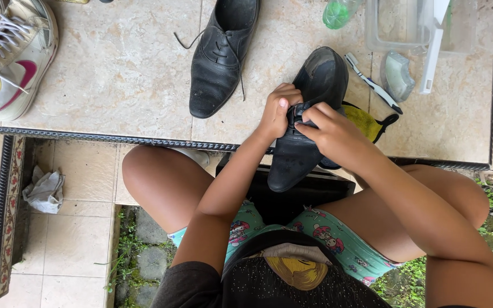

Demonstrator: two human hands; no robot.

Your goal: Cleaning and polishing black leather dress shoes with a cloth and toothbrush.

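A black leather shoe rests toe toward me at the edge of the tiled step, above my knees. My left hand and my right hand both pinch its black lace at the throat of the shoe, fingers curled close together. Its mate, a second black lace-up shoe, lies farther out on the tiles to the left with loose laces trailing. A yellow cloth with black trim lies partly under the held shoe and my right hand.
A white and pink sneaker sits at far left. A toothbrush, a grey brush, a clear plastic box and a green bottle lie at the upper right. A crumpled tissue lies on the lower floor.
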